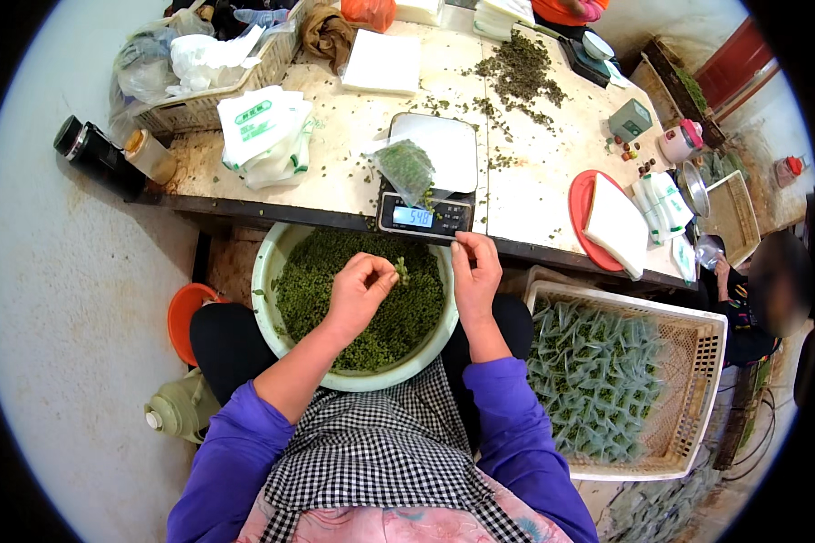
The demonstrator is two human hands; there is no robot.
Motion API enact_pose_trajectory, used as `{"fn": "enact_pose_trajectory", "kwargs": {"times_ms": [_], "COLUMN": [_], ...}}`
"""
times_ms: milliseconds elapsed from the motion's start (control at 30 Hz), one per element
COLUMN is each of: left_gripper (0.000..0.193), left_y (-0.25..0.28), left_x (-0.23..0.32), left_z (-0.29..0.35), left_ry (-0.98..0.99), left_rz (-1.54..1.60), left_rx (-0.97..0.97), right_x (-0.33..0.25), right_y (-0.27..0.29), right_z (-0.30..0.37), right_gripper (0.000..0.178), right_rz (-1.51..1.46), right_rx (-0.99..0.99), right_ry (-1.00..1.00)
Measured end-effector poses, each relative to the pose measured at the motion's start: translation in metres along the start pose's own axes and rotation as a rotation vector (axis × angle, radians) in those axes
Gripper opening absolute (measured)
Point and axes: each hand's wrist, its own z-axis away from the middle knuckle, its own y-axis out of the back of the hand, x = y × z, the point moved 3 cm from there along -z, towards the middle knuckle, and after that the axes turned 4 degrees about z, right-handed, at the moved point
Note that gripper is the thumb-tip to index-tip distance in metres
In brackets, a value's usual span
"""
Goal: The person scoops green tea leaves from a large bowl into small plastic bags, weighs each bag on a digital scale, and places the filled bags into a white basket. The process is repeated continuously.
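Note:
My left hand (pixel 360 291) is closed in a pinch on a small green sprig (pixel 402 271), held above a wide pale basin (pixel 264 299). Small green pieces that look like peppercorns (pixel 353 326) fill the basin between my knees. My right hand (pixel 476 276) is at the front right corner of a digital scale (pixel 444 154). Its thumb and fingers are drawn together; whether anything is between them cannot be made out. A clear plastic bag of the green pieces (pixel 406 172) lies on the scale's plate, above the lit display (pixel 413 216).
At right stands a white crate (pixel 693 398) with many filled bags. The table (pixel 534 199) bears stacked plastic bags (pixel 267 136), a red tray (pixel 581 217) and scattered dark bits (pixel 521 72). An orange bucket (pixel 183 321) is at left. Another person (pixel 752 312) sits at right.

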Motion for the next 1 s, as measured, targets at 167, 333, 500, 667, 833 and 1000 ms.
{"fn": "enact_pose_trajectory", "kwargs": {"times_ms": [167,333,500,667,833,1000], "left_gripper": [0.022,0.02,0.016,0.014,0.016,0.015], "left_y": [-0.01,-0.013,-0.015,-0.02,-0.023,-0.022], "left_x": [0.004,-0.004,-0.001,0.003,-0.023,-0.039], "left_z": [0.005,0.013,0.009,0.0,0.013,0.037], "left_ry": [-0.122,-0.007,-0.067,-0.047,0.197,0.239], "left_rz": [-0.362,-0.256,-0.156,-0.053,0.197,0.158], "left_rx": [-0.007,-0.012,-0.005,0.003,-0.016,-0.05], "right_x": [-0.036,-0.032,-0.033,-0.025,-0.04,-0.026], "right_y": [-0.014,-0.032,-0.015,0.006,0.013,0.018], "right_z": [-0.036,-0.048,-0.045,-0.029,-0.01,-0.027], "right_gripper": [0.019,0.02,0.015,0.011,0.013,0.017], "right_rz": [0.46,0.619,0.425,0.203,0.285,0.34], "right_rx": [0.087,0.096,0.141,0.058,-0.29,-0.079], "right_ry": [0.367,0.425,0.345,0.243,0.402,0.31]}}
